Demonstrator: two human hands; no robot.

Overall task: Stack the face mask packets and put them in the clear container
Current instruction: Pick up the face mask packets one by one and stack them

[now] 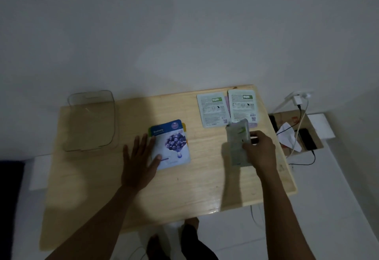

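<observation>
Two face-down packets (212, 109) lie beyond the right hand (259, 149) gripping a packet (238, 142).

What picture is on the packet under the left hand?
Dark blueberries on a white packet with a blue top band; head view.

A dim room — plain pale wall (184, 23) behind, pale floor (338, 198) below. A light wooden table (184, 188) (glossy near its front edge) stands against the wall. A wall socket (299, 97) with white cables sits to the right.

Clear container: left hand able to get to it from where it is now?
Probably yes. The left hand lies flat on the blueberry packet, and only bare table lies between it and the clear container. It holds nothing.
</observation>
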